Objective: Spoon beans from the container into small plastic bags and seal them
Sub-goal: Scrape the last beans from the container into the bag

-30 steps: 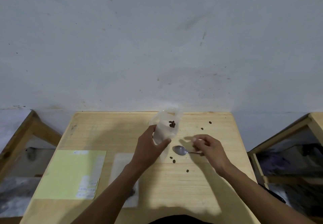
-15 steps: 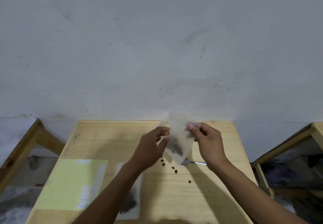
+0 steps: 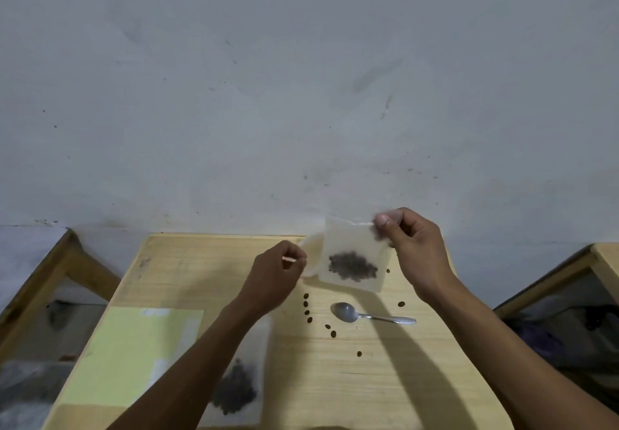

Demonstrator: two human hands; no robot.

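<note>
- Two hands are occupied with one small plastic bag (image 3: 351, 255), which is held up in the air above the far part of the wooden table (image 3: 385, 379); a dark clump of beans (image 3: 352, 266) is gathered low inside it.
- The bag's upper right corner is pinched by the right hand (image 3: 413, 252) between thumb and fingertips, while its left edge is gripped by the curled fingers of the left hand (image 3: 276, 273).
- Whether the mouth has been pressed closed cannot be told; if it is open and the bag is tilted further, beans could be poured out.
- Several loose beans (image 3: 306, 309) are scattered on the wood already, so more spillage is judged likely if the film is tugged unevenly.
- A slip from the right-hand pinch is possible, since thin film is held only at a corner, and the bag would be dropped onto the spoon (image 3: 348, 313) lying just below.
- Beans caught in the seal line could prevent a clean closure.
- A second filled bag (image 3: 234, 389) lies near the left forearm and could be swept off the table's near edge.
- No container can be made out.
</note>
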